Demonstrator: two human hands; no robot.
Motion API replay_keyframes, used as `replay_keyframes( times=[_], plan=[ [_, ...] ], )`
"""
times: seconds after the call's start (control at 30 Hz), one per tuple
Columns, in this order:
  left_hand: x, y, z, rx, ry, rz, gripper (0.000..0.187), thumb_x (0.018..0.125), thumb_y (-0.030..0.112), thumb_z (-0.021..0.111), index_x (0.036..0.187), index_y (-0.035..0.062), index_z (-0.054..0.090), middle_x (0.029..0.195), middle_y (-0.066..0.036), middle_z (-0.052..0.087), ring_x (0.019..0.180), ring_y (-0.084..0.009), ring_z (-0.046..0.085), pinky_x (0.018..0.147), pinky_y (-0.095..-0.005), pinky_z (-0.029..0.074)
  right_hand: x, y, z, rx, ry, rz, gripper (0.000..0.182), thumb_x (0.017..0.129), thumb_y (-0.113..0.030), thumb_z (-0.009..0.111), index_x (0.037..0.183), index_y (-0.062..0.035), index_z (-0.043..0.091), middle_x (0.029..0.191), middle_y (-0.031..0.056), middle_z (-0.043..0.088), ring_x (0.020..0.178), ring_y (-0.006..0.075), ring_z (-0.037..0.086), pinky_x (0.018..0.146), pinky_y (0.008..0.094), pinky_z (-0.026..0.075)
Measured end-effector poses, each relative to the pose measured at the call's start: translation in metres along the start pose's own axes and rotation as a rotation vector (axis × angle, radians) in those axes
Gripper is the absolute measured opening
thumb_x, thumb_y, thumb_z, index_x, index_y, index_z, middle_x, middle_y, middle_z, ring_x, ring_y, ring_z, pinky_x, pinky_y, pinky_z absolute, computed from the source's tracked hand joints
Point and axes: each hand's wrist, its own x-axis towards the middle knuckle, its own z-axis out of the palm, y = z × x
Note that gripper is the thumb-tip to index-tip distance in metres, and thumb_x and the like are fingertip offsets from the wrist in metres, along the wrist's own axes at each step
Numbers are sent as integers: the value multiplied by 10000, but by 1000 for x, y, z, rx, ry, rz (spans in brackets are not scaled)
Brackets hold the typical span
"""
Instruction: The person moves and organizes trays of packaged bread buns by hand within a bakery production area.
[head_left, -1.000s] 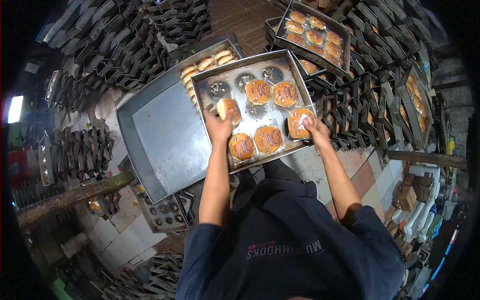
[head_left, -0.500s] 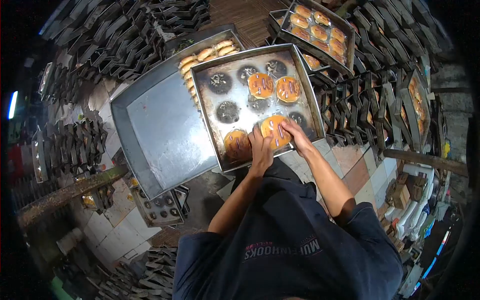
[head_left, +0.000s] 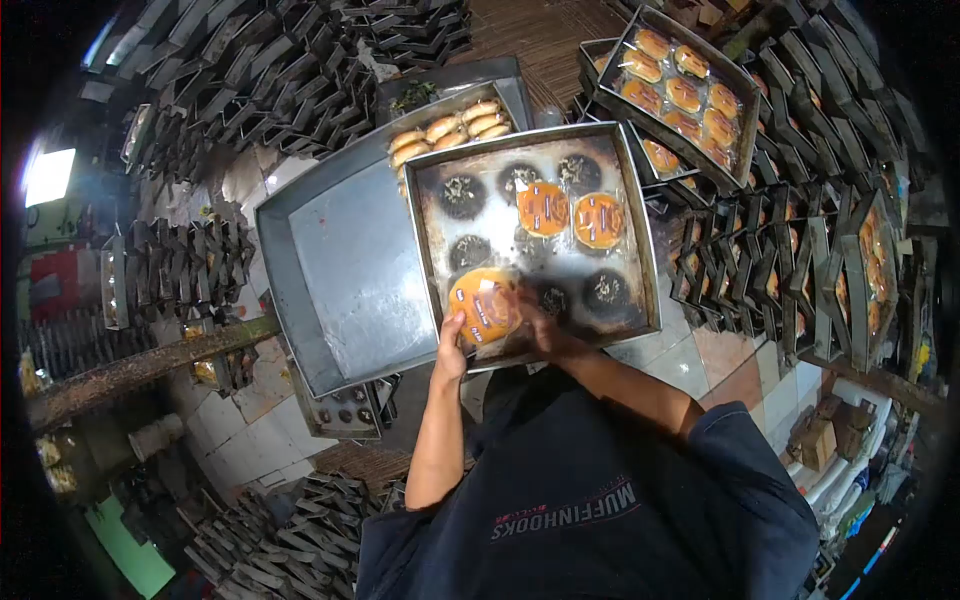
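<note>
A wrapped round orange bun (head_left: 484,308) is held over the near left corner of a square metal pan (head_left: 640,250). My left hand (head_left: 452,345) is closed on its left edge, the thumb on top. At the bun's right side is my right hand (head_left: 538,325), its fingers smeared by motion. Whether a second bun lies beneath the held one cannot be made out. Farther back in the pan lie two wrapped buns, one (head_left: 543,209) beside the other (head_left: 598,220). Dark round marks with pale crumbs show on the pan's bottom around them.
Under the pan, a large grey tray (head_left: 350,250) reaches out to the left, with rows of buns (head_left: 445,128) at its back. A pan of wrapped buns (head_left: 683,95) stands at the back right. Stacks of pans (head_left: 180,275) flank both sides, and a rail (head_left: 150,365) runs at the left.
Both hands have moved left over the pan's near left corner, where another bun lay. The near right part of the pan now shows bare dark marks. The whole view has shifted slightly.
</note>
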Motion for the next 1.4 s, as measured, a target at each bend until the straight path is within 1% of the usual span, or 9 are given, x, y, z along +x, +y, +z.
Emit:
replay_keyframes(
  times=[0.17,0.57,0.87,0.97,1.07,1.13,1.17,1.27,1.4],
  plan=[
    [115,36,88,93,-150,125,564,961,378,400,1387,12,349,1381,-93,438,1265,-211,418,1059,-352,317,30,-147,-35,456,9,-91,466,983,-387,384,1284,-41,469,1218,87,561,1179,179,491,1030,342,358],
    [190,52,90,-64,-165,-253,619,863,522,451,1291,76,481,1244,-125,566,1157,-326,505,980,-497,377,107,-130,-64,468,89,40,620,913,-502,486,1359,-77,417,1309,117,509,1172,243,509,997,391,408],
    [18,203,-47,-135,34,222,632,916,532,342,1337,73,448,1256,-138,534,1178,-259,492,981,-420,399,90,-121,190,166,-228,115,942,815,-673,474,1470,-54,198,1506,159,202,1387,291,187,1126,416,153],
    [24,178,-145,-215,162,4,713,881,597,363,1341,57,440,1282,-136,514,1204,-243,475,983,-395,410,148,-27,240,169,-253,359,728,905,-615,335,1352,-48,424,1275,216,509,1170,325,510,979,477,415],
    [46,88,-231,-116,-27,-225,808,819,681,355,1324,59,460,1311,-155,497,1171,-334,492,967,-525,396,148,14,259,138,-98,577,725,898,-640,296,1347,-89,439,1315,171,496,1157,352,513,970,486,418],
    [56,72,-246,-80,-77,-560,814,824,675,324,1318,43,463,1321,-167,495,1174,-367,480,952,-606,346,148,38,246,161,42,779,690,910,-612,291,1277,-65,494,1175,188,568,1044,344,578,862,489,485],
    [56,86,-236,-252,111,-1082,836,810,692,322,1318,44,466,1347,-167,474,1225,-392,427,964,-668,282,146,48,238,161,122,881,677,917,-598,288,1242,-53,521,1105,197,604,988,340,611,809,490,519],
    [102,37,-259,-336,-54,-1085,973,766,770,331,1411,42,320,1463,-211,289,1314,-454,271,967,-728,157,130,48,234,140,345,830,604,928,-527,287,1264,-76,507,1142,191,596,1001,343,604,852,520,492],
    [132,23,-244,-305,-111,-1037,1003,756,783,345,1432,49,244,1476,-227,229,1319,-473,246,980,-716,166,98,22,244,-1020,257,345,574,856,-426,504,1229,9,526,1104,246,602,1053,362,579,924,377,432]
  ],
)
